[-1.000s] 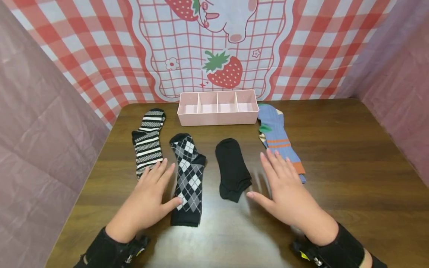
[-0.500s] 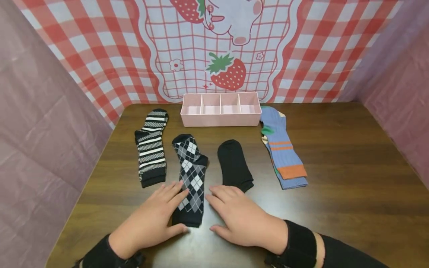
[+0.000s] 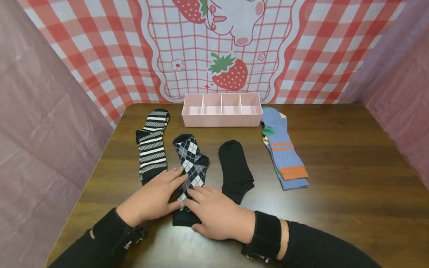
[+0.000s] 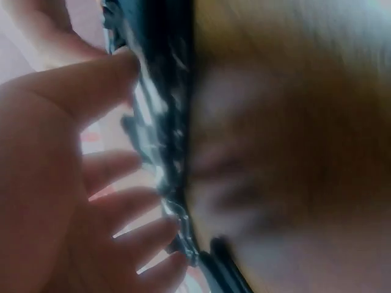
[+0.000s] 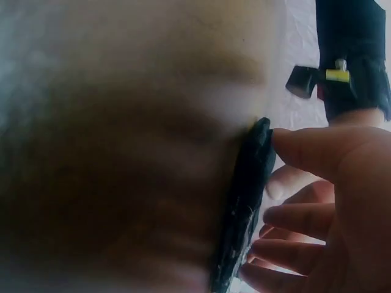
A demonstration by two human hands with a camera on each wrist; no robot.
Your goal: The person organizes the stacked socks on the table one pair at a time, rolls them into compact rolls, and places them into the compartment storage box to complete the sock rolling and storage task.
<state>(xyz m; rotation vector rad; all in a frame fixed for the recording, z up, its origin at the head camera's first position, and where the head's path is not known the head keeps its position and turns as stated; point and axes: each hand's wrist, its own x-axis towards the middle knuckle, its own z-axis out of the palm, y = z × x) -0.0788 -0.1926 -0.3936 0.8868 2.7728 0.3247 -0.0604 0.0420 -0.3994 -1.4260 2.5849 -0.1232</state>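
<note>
A pair of black, grey and white argyle socks [image 3: 191,156] lies flat on the wooden table. My left hand [image 3: 155,195] touches its left side with fairly straight fingers, the thumb on the lower part. From the right, my right hand [image 3: 218,214] rests over its lower part and hides some of the cuff. In the left wrist view, fingertips and thumb meet the edge of the argyle socks [image 4: 165,110]. The right wrist view shows that hand's thumb and fingertips at the dark sock edge [image 5: 244,189]. Black ankle socks [image 3: 234,167] lie just beyond my right hand.
Black-and-white striped socks [image 3: 152,149] lie at the left, their cuff partly behind my left hand. Blue socks with orange bands [image 3: 283,145] lie at the right. A pink divided box [image 3: 222,120] stands at the table's back edge, before a checked cloth [image 3: 321,44].
My right hand has swept left from beside the blue socks, past the black socks, onto the argyle socks. My left hand has shifted from the striped socks to the argyle socks' left side.
</note>
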